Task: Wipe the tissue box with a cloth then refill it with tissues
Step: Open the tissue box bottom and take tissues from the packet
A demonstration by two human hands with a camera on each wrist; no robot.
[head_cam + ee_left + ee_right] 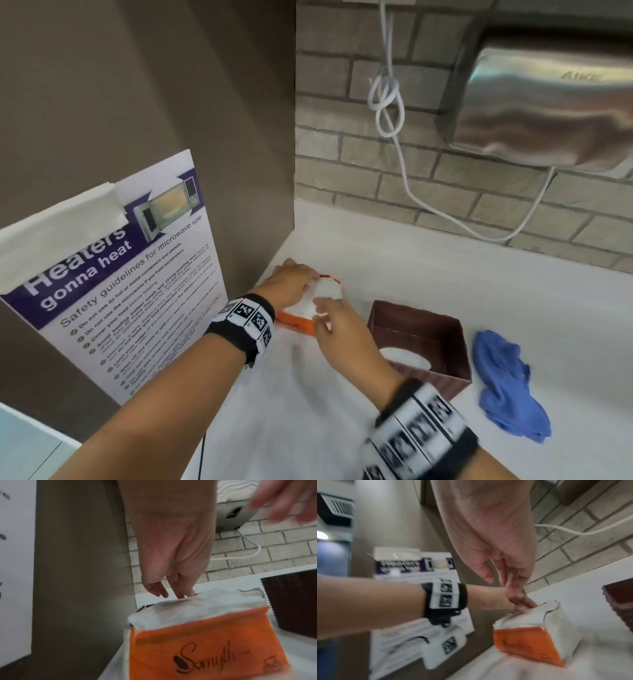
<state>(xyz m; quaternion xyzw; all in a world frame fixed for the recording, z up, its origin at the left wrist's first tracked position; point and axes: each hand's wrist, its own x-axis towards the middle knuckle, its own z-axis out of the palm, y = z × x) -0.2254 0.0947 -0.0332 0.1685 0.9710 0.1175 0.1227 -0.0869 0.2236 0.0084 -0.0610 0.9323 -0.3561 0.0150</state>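
Left hand (291,279) pinches the orange-and-white plastic tissue pack (197,635) on the white counter (445,274) — right hand (337,323) hovers, fingers relaxed, holding nothing.

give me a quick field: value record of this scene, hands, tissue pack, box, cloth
left hand: fingers at the far end of the tissue pack, grip not clearly seen
right hand: open, reaching toward the pack's near end, blurred
tissue pack: orange and white wrapper, on the white counter by the brown wall
tissue box: brown, upside down, oval slot at the bottom, nothing inside
cloth: blue, crumpled, right of the box, untouched
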